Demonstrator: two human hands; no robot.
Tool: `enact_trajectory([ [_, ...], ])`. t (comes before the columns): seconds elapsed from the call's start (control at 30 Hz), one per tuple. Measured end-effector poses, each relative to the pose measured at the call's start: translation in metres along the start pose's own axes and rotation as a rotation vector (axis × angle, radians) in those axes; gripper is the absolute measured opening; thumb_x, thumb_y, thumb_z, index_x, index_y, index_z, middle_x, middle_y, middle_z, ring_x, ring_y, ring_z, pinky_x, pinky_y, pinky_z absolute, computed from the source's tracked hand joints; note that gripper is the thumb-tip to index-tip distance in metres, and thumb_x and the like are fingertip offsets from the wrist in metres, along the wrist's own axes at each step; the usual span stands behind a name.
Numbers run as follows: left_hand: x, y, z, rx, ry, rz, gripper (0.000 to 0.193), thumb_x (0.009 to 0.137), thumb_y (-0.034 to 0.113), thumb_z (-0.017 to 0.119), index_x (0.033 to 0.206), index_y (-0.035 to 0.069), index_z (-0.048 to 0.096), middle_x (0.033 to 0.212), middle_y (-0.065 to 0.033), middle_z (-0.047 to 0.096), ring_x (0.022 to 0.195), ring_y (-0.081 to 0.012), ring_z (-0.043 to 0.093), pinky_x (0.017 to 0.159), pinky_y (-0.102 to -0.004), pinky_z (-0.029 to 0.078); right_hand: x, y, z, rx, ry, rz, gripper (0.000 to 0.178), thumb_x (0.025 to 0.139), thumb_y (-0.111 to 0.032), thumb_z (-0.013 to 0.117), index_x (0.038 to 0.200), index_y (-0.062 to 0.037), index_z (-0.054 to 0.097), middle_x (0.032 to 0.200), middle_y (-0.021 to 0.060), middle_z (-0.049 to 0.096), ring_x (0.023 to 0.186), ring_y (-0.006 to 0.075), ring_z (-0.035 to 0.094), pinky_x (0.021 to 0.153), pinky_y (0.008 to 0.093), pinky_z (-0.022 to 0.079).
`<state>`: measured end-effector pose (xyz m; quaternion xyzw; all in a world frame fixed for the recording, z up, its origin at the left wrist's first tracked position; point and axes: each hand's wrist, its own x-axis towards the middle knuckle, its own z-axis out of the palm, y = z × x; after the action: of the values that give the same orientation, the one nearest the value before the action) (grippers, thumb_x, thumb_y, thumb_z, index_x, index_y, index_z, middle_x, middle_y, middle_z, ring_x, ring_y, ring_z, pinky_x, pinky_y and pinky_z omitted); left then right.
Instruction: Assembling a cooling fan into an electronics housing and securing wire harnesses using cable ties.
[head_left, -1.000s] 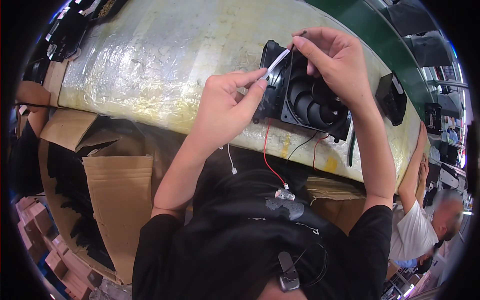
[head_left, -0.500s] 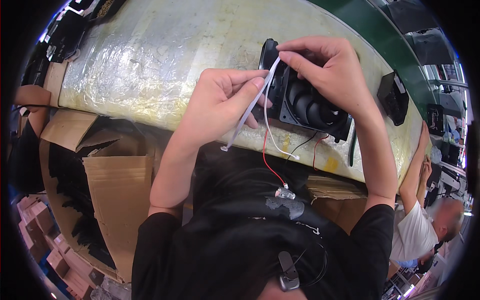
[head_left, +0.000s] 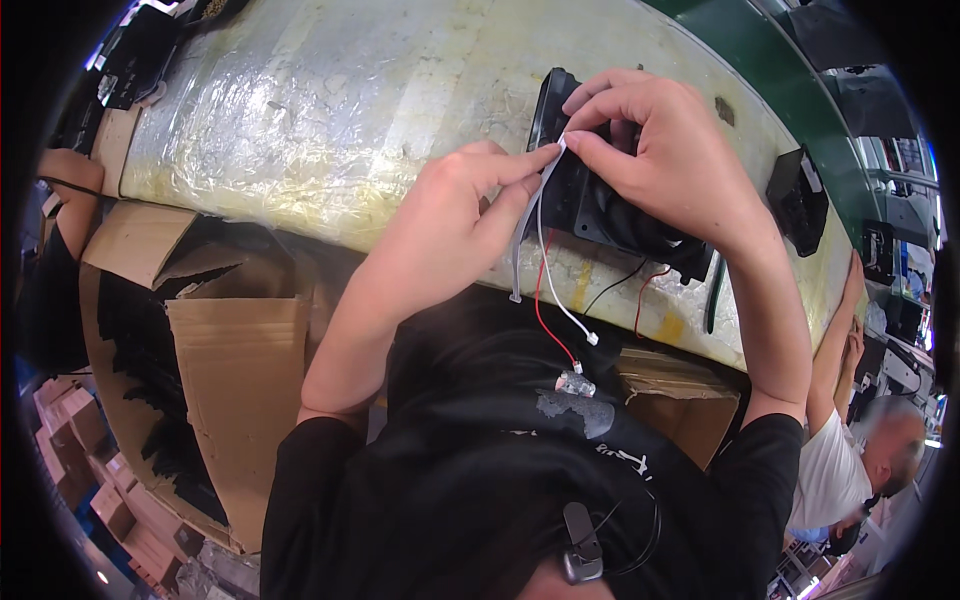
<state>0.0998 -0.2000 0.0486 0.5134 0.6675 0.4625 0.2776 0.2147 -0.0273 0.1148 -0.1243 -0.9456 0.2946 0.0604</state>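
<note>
Head view: left hand [head_left: 455, 220] and right hand [head_left: 672, 155] pinch white cables [head_left: 517, 258]; cardboard box [head_left: 245, 390] holds something black [head_left: 145, 350].

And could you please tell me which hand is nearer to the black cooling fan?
Right. The right hand is over the black cooling fan; the left hand is to its left.

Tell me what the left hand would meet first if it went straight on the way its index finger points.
Probably the right hand, just ahead of the left hand at the upper end of the white cable. Depth is hard to judge, so it might pass over or under instead.
</note>
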Motion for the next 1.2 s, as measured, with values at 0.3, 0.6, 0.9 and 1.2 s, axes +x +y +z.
enact_trajectory([
  [0.3, 0.001, 0.008, -0.017, -0.424, -0.225, -0.285, 0.030, 0.094, 0.002, 0.049, 0.120, -0.004, 0.062, 0.090, -0.0034, 0.069, 0.050, -0.0043, 0.057, 0.045, -0.0188, 0.046, -0.004, -0.011, -0.001, -0.089, -0.023, 0.011, 0.015, 0.078, -0.011, 0.066, 0.083, 0.0030, 0.069, 0.089, 0.0142, 0.068, 0.070, 0.0244, 0.059, 0.065, 0.0342, 0.048],
  [0.6, 0.000, 0.012, -0.022, -0.402, -0.286, -0.233, 0.025, 0.094, 0.004, 0.052, 0.114, -0.008, 0.061, 0.118, -0.0093, 0.065, 0.051, -0.0053, 0.058, 0.045, -0.0185, 0.046, -0.003, -0.008, -0.001, -0.102, -0.031, -0.032, 0.016, 0.078, -0.011, 0.065, 0.081, 0.0039, 0.067, 0.087, 0.0157, 0.068, 0.067, 0.0267, 0.060, 0.064, 0.0357, 0.049],
  [0.9, -0.013, 0.013, -0.016, -0.167, -0.299, -0.215, 0.053, 0.097, 0.008, 0.044, 0.149, 0.014, 0.035, 0.072, -0.0047, 0.056, 0.053, -0.0110, 0.053, 0.054, -0.0265, 0.048, 0.000, -0.009, -0.003, -0.143, -0.074, -0.009, 0.018, 0.080, -0.012, 0.067, 0.082, 0.0063, 0.065, 0.096, 0.0140, 0.069, 0.064, 0.0226, 0.058, 0.062, 0.0322, 0.048],
  [1.2, -0.014, 0.025, -0.016, -0.135, -0.357, -0.316, 0.063, 0.095, 0.002, 0.047, 0.153, 0.016, 0.026, 0.088, -0.0066, 0.061, 0.061, -0.0070, 0.056, 0.052, -0.0205, 0.048, 0.002, -0.014, -0.007, -0.211, -0.111, 0.010, 0.018, 0.078, -0.012, 0.066, 0.080, 0.0059, 0.065, 0.094, 0.0164, 0.068, 0.076, 0.0328, 0.064, 0.071, 0.0377, 0.051],
])
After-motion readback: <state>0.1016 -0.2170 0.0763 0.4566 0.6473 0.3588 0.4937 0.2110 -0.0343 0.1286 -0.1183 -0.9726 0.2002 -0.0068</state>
